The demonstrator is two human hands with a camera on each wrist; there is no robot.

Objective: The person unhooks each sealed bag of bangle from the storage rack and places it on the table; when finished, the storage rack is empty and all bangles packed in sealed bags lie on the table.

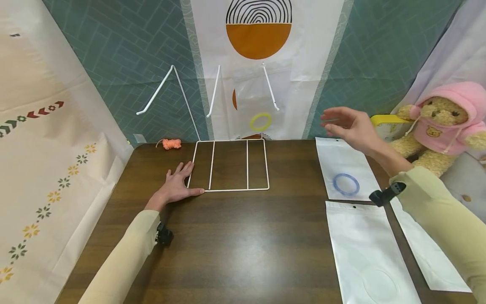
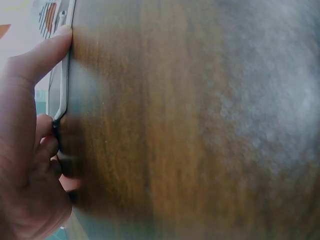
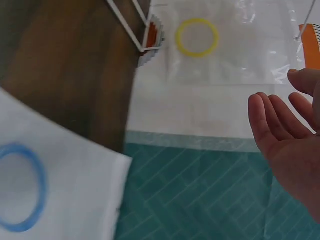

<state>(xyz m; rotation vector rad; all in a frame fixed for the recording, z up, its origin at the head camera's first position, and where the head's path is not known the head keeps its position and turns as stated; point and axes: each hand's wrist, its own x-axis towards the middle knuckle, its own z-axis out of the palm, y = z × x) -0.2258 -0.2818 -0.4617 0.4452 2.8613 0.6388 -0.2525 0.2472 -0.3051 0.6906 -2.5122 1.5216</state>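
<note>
A white wire rack point(image 1: 228, 190) stands at the back of the table, with upright hooks point(image 1: 214, 90) rising from its flat base. My left hand point(image 1: 176, 183) is at the base's near left corner, fingers spread along the side and thumb touching the front wire. In the left wrist view the thumb point(image 2: 52, 50) lies against the white wire. My right hand point(image 1: 351, 124) is raised above the table's right back, fingers loosely bent, holding nothing. A clear bag with a yellow ring point(image 1: 260, 121) hangs at the rack's right hook, apart from the right hand point(image 3: 287, 125).
On the right lie a white bag with a blue ring point(image 1: 346, 184), a larger white bag point(image 1: 360, 236) with a pale circle, and a third white bag point(image 1: 425, 253). Orange cord point(image 1: 171, 144) lies at the back left. A teddy bear point(image 1: 436, 122) sits beside a yellow-edged object point(image 1: 391, 126).
</note>
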